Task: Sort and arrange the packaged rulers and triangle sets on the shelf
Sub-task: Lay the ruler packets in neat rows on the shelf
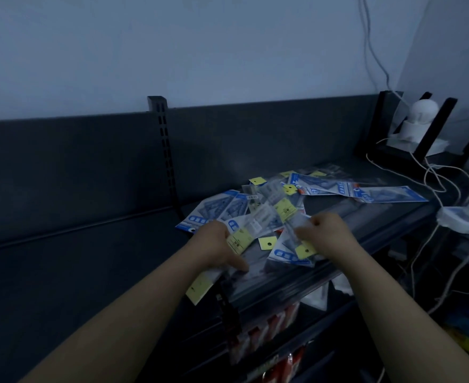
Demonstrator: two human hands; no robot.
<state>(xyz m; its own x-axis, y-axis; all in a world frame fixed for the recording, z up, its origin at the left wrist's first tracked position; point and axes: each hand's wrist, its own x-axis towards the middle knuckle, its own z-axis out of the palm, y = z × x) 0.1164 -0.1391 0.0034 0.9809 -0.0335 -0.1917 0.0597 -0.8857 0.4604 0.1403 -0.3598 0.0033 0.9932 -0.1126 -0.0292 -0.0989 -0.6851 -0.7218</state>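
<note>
Head view — a loose heap of clear plastic ruler packets with yellow tags (283,208) and blue-carded triangle-set packets (216,212) lies on the dark grey metal shelf (89,272), close to its front edge.

Left hand (218,246): fingers curled round a bundle of ruler packets. Right hand (326,234): fingers pinch another.

Risk: the bundle overhangs the edge — slick film could slide out and fall below.

Bare left hand (218,246), bare right hand (326,234), bare forearms (134,308)

In dim light a pale wall (228,45) rises behind a dark shelf (76,258) with a slotted upright (164,150).
</note>
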